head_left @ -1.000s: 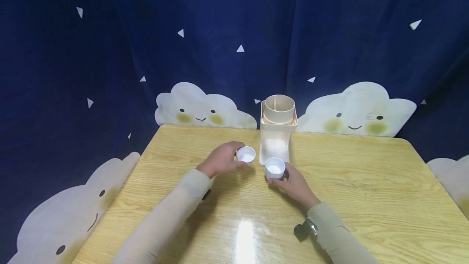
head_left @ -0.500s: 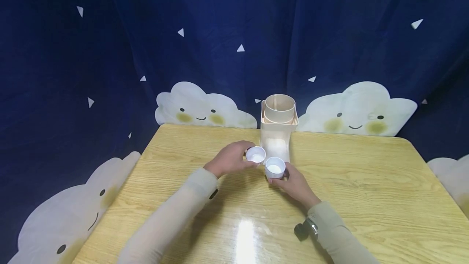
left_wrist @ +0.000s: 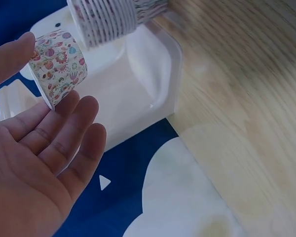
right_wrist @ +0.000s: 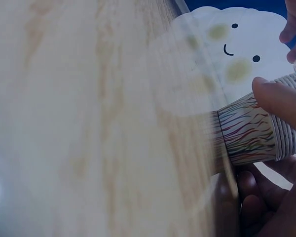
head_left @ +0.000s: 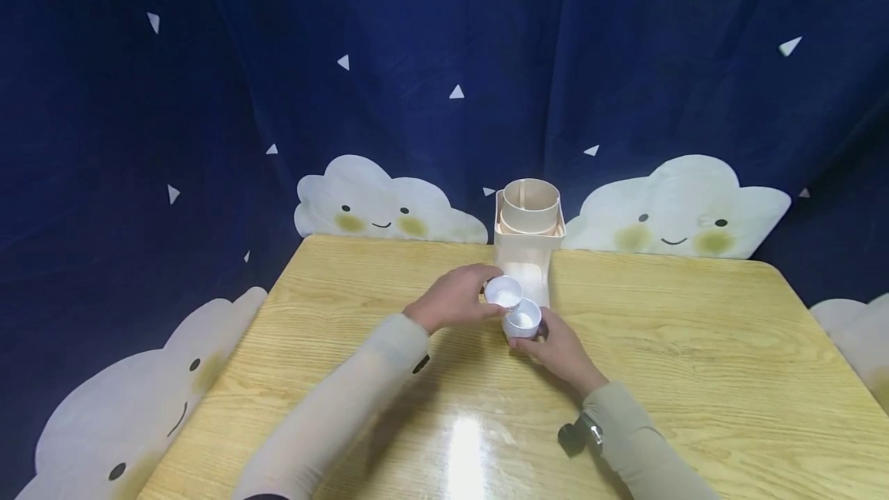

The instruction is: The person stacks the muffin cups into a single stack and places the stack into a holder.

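Observation:
My left hand [head_left: 454,301] pinches a small paper cup [head_left: 503,290] between thumb and fingers. In the left wrist view that cup [left_wrist: 62,66] has a floral print and is held tilted. My right hand [head_left: 564,349] holds a nested stack of paper cups [head_left: 522,322] low at the table, thumb on one side and fingers on the other. The right wrist view shows colourful wavy stripes on the stack's lowest cup [right_wrist: 249,131] and several rims above it. From the head, the floral cup overlaps the back left of the stack's mouth; whether they touch, I cannot tell.
Just behind the cups stands a cream plastic stand [head_left: 524,272] with a round open cylinder [head_left: 531,207] on top, near the back edge of the wooden table [head_left: 694,346]. A dark blue curtain [head_left: 417,37] with white clouds hangs behind.
My left hand has carried the floral cup rightward, from apart from the stack to overlapping its rim in view. My right hand and the stack have stayed in place.

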Available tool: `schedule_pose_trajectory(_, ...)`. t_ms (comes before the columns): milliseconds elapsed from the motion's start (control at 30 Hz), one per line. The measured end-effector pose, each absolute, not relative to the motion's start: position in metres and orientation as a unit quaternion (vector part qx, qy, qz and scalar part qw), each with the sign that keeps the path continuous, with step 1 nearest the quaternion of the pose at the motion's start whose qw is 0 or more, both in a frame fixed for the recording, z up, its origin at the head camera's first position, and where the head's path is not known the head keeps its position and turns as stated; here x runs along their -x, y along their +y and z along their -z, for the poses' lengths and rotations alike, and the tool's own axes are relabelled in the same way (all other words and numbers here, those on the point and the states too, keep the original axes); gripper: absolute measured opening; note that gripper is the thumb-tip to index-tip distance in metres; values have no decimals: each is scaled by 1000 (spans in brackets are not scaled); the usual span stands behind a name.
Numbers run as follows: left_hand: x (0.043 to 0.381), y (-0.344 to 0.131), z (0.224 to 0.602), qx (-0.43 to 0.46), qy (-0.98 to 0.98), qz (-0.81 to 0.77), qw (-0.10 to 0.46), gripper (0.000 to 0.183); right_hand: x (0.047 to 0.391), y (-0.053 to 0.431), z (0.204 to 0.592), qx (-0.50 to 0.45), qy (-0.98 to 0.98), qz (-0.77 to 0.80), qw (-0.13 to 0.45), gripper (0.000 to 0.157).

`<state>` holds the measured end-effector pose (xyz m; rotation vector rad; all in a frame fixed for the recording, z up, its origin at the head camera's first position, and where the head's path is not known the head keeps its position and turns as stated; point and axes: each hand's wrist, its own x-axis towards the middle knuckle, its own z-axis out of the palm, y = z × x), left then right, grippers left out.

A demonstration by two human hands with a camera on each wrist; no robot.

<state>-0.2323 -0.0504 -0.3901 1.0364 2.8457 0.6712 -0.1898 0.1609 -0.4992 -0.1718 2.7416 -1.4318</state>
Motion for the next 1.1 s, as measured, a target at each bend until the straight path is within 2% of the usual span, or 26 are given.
schedule_pose_trajectory(500, 231, -24, 386, -350, 910, -221, 24, 43, 188, 162, 498, 67, 882, 466, 17, 63)
schedule_pose_trajectory(800, 231, -8, 393, -361, 906, -220, 35, 31, 188, 164, 501, 60, 887, 458, 15, 76)
schedule_pose_trajectory(1100, 230, -3, 397, -355, 910, -207, 52, 30, 186, 163, 499, 53, 883, 465, 20, 79)
